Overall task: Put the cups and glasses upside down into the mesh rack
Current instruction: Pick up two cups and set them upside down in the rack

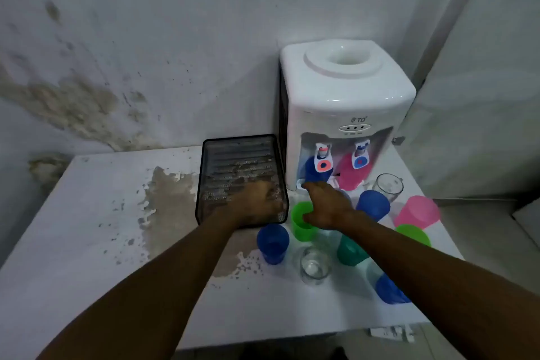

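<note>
A black mesh rack [204, 181] lies on the white table, left of the water dispenser. My left hand [257, 203] rests inside the rack's near right corner with its fingers curled down; blur hides whether it holds anything. My right hand [328, 207] reaches forward with spread fingers. Its index finger points at a blue cup [312, 171] under the left tap, and its thumb is by the rim of a green cup [301, 229]. Around it stand a blue cup [273, 244], a clear glass [314, 267], a teal cup [349, 253] and several more cups.
The white water dispenser [344, 102] stands at the back right with a pink cup [350, 175] under its right tap. Further right are a clear glass [390, 187], blue [374, 204], pink [418, 212] and green [413, 235] cups. A stained wall runs behind the table [87, 228].
</note>
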